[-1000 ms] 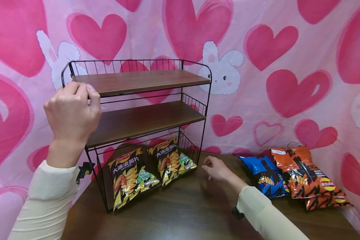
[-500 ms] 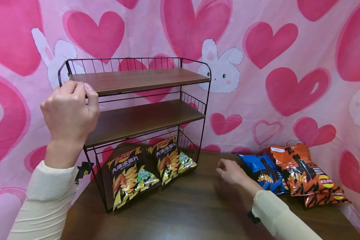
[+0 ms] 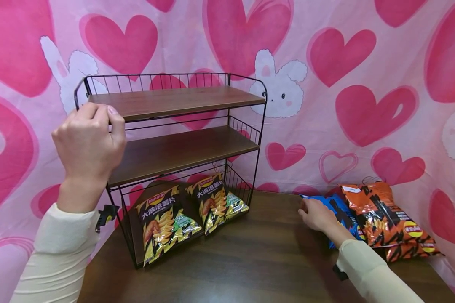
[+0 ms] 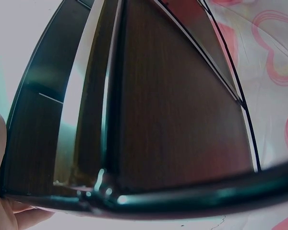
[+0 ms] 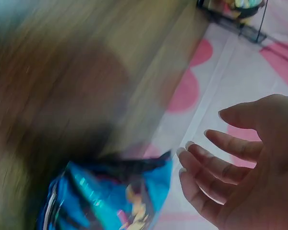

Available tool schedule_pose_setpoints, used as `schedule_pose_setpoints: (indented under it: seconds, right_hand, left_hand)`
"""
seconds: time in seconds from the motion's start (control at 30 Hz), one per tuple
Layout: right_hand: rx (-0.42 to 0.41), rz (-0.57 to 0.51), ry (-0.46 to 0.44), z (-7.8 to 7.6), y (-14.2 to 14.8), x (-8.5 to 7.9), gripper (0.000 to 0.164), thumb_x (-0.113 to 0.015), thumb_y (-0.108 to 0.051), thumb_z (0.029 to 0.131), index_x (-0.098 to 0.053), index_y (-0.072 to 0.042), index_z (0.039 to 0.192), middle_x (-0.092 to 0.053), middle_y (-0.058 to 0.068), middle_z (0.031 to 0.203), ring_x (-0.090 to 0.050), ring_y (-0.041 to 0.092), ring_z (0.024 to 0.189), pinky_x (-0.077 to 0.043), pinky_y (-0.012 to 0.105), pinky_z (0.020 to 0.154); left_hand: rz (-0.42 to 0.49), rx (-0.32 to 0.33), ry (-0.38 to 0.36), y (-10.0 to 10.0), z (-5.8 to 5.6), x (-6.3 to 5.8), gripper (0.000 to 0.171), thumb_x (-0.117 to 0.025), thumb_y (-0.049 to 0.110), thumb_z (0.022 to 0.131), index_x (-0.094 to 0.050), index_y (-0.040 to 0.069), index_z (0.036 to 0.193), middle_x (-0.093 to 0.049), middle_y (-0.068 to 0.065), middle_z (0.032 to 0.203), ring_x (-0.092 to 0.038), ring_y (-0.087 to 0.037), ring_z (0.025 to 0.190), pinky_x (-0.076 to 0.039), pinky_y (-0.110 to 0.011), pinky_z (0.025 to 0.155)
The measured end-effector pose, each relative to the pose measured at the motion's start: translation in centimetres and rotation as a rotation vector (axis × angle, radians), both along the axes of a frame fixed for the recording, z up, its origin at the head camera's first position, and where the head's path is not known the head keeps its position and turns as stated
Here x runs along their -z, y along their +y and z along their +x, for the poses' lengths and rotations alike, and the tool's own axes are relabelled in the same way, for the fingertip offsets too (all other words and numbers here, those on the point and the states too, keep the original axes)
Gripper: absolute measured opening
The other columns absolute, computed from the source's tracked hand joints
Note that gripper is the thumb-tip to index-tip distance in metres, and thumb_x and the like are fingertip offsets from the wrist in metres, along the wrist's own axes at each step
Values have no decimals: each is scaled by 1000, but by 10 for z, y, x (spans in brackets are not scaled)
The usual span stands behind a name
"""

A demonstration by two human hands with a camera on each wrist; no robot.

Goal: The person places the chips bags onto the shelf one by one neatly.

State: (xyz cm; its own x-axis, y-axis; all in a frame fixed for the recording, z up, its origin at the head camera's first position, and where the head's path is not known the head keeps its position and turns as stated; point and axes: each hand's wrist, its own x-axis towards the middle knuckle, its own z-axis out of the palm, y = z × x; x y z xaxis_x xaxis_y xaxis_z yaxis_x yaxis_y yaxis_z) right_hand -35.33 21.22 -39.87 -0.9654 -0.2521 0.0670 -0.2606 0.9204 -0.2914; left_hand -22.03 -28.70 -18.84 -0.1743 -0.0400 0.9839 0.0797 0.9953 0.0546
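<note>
A blue chip bag [image 3: 343, 212] lies just behind and to the right of the person's right hand [image 3: 318, 215], partly hidden by it in the head view. That hand holds nothing: in the right wrist view its fingers are loosely bent and the thumb stands apart from them, with the bag just beside the fingertips. Farther right of this hand, an orange chip bag [image 3: 383, 216] leans against the blue one, and a second orange bag [image 3: 411, 251] shows beneath it.

Well to the left, the left hand [image 3: 90, 139] is raised and clamped on the upper front corner of a black wire rack [image 3: 186, 149] with brown wooden shelves. Below and to the right of that hand, on the rack's lowest level, two black-and-yellow chip bags lean back side by side — one nearer [image 3: 167, 223], the other farther right [image 3: 212, 202].

Under both hands spreads a dark wooden tabletop [image 3: 250, 256]; beyond them hangs a pink backdrop [image 3: 349, 54] with hearts and white rabbits.
</note>
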Motion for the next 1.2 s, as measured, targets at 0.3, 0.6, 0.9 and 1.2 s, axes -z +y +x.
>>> schedule_pose_setpoints:
  seconds: [0.3,0.6,0.9,1.2]
  right_hand:
    - [68,43,25,-11,40,8,35,-65,-20,96,-58,7,116,-57,32,115,-57,51,103,-46,70,89]
    - [109,20,91,-22,64,11,44,-61,-21,98,-52,11,127,-48,39,124,-50,58,109,-42,73,90]
    - [150,31,-128,-27,78,22,68,-53,-29,102,-28,13,150,-16,46,150,-19,72,132,-21,85,100]
    - [113,39,-103,-18,57,29,67,-51,-31,103,-28,6,155,-14,44,155,-15,72,135,-21,85,101]
  left_hand:
    - [0,2,-5,1,-1,1,55,-39,29,103,-71,-13,91,-70,-28,91,-61,-53,72,-43,-66,54]
    - [-3,2,-3,1,-1,3,54,-40,28,103,-71,-13,91,-70,-27,90,-61,-52,72,-43,-66,54]
    - [-6,1,-13,1,-1,4,54,-39,29,103,-71,-13,90,-69,-27,89,-61,-51,71,-43,-66,54]
    - [-26,-7,25,1,1,0,54,-39,28,103,-71,-13,89,-69,-26,88,-63,-51,72,-43,-65,52]
